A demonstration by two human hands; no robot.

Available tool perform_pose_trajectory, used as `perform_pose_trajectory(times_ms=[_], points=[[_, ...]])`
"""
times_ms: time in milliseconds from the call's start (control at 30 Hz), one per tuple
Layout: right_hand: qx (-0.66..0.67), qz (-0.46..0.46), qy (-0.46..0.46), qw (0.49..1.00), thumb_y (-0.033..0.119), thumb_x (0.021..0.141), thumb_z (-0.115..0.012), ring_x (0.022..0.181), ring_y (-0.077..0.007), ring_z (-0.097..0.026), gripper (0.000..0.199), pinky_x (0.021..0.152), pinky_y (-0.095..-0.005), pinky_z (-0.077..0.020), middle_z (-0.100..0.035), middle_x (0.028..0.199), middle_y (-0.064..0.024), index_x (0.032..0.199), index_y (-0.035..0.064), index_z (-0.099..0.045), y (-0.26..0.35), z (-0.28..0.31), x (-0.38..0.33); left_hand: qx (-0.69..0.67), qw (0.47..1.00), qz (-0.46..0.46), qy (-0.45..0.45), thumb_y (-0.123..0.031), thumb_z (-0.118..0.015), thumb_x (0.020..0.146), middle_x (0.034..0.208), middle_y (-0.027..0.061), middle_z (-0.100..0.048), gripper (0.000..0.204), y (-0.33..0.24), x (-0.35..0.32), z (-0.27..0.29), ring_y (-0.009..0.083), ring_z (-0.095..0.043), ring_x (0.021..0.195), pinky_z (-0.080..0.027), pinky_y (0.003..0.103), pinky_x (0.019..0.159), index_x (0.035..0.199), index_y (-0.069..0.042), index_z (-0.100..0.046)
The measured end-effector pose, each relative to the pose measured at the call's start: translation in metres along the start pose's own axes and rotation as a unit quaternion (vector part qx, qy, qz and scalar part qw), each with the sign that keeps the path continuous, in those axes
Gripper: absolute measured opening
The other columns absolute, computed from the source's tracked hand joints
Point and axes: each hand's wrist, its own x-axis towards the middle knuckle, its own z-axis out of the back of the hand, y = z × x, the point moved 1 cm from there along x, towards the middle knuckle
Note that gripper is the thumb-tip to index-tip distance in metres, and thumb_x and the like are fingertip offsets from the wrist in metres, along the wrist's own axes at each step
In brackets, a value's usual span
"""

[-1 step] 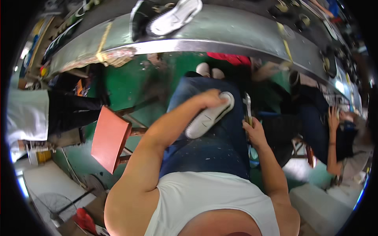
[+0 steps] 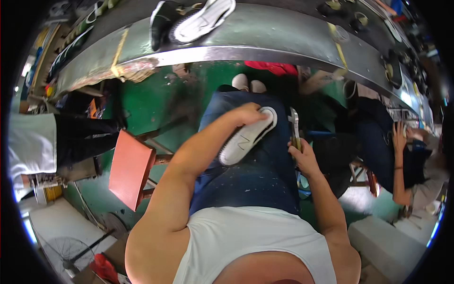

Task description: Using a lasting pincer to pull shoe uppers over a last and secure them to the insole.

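A pale grey-white shoe with dark line markings on its side lies slantwise across my thighs. My left hand grips it at its upper end, with the thumb pressed near the rounded white rim. Beside my right thigh, my right hand is closed round a hand tool with a shiny metal head and a yellowish handle. The head points away from me, apart from the shoe; its exact kind cannot be made out.
A metal-edged bench crosses ahead, bearing a white-soled shoe and a black shoe. A stool with an orange-red seat stands left. Another person in a white top is at left; a co-worker's hand shows at right. A fan stands lower left.
The view has shifted slightly, so most things sit a little further left. My hands keep their hold on the shoe and the tool.
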Motion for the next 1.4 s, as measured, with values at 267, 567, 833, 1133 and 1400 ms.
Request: perform_pose_trajectory(times_ms=[267, 567, 833, 1133, 1400], points=[[-0.124, 0.058, 0.110, 0.984, 0.022, 0.097, -0.061, 0.078, -0.0185, -0.066, 0.029, 0.076, -0.0319, -0.0509, -0.069, 0.087, -0.0099, 0.116, 0.0006, -0.061, 0.047, -0.003, -0.036, -0.281, 0.927, -0.211, -0.133, -0.019, -0.069, 0.095, 0.134, 0.0127, -0.057, 0.070, -0.017, -0.082, 0.007, 0.0167, -0.053, 0.120, -0.042, 0.031, 0.104, 0.154, -0.006, -0.033], [0.063, 0.024, 0.315, 0.947, 0.023, 0.101, -0.059, 0.109, -0.0191, -0.062, 0.041, 0.098, -0.0344, -0.0486, -0.062, 0.122, -0.0093, 0.132, -0.0037, -0.052, 0.060, -0.052, -0.009, -0.238, 0.924, -0.249, -0.164, -0.026, -0.057, 0.104, 0.129, 0.0078, -0.057, 0.052, 0.005, -0.130, 0.017, 0.0165, -0.052, 0.119, -0.041, 0.031, 0.105, 0.150, -0.013, -0.038], [-0.028, -0.054, 0.353, 0.934, 0.021, 0.102, -0.057, 0.077, -0.0134, -0.062, 0.029, 0.068, -0.0286, -0.0532, -0.064, 0.094, -0.0061, 0.121, -0.0005, -0.056, 0.074, -0.061, 0.022, -0.151, 0.940, -0.227, -0.207, -0.024, -0.056, 0.104, 0.125, 0.0070, -0.059, 0.042, 0.019, -0.129, 0.030, 0.0153, -0.053, 0.116, -0.042, 0.031, 0.104, 0.143, -0.011, -0.048], [-0.244, 0.291, 0.123, 0.917, 0.012, 0.096, -0.058, 0.081, -0.0341, -0.066, 0.025, 0.075, -0.0400, -0.0520, -0.066, 0.090, -0.0184, 0.115, -0.0040, -0.056, 0.026, -0.091, 0.033, -0.318, 0.904, -0.228, -0.174, -0.016, -0.060, 0.102, 0.123, 0.0019, -0.059, 0.037, 0.038, -0.113, 0.029, 0.0101, -0.052, 0.112, -0.043, 0.028, 0.100, 0.138, -0.012, -0.054], [-0.423, 0.221, 0.145, 0.867, 0.008, 0.094, -0.059, 0.091, -0.0379, -0.066, 0.029, 0.080, -0.0425, -0.0535, -0.066, 0.104, -0.0208, 0.119, -0.0045, -0.055, 0.091, -0.059, -0.014, -0.285, 0.900, -0.208, -0.258, -0.007, -0.068, 0.094, 0.128, 0.0052, -0.058, 0.044, 0.015, -0.138, 0.012, 0.0117, -0.053, 0.114, -0.043, 0.030, 0.102, 0.136, -0.004, -0.054]])
